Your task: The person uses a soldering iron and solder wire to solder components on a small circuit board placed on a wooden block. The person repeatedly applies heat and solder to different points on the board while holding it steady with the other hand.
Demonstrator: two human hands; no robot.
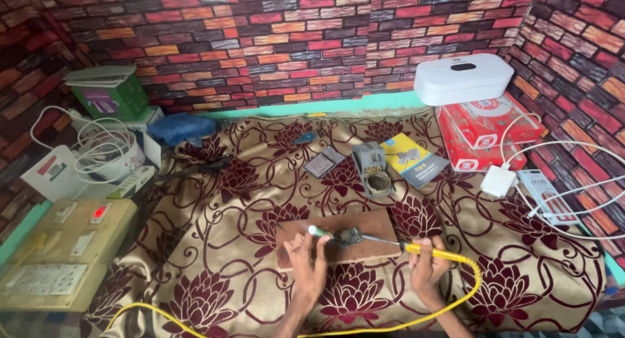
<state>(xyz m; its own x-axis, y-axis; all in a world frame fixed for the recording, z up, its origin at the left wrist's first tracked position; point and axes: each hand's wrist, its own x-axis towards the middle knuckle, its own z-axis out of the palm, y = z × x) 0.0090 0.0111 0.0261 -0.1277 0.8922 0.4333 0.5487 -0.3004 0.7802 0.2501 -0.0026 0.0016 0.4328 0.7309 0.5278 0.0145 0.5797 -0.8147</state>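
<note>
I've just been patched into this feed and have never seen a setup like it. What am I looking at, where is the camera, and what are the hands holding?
There is no machine: one head-worn camera looks down at a person's two bare hands. The right hand holds a yellow soldering iron, its tip at a small circuit board. The left hand grips a thin white-tipped tool beside that board. The board lies on a brown wooden block over a floral cloth. Behind stand a grey iron stand, a white box and a switchboard.

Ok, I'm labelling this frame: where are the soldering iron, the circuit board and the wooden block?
Soldering iron [426, 249], head view, on its yellow handle.
Circuit board [349, 237], head view, on its middle.
Wooden block [364, 222], head view, on its bare top.
</note>
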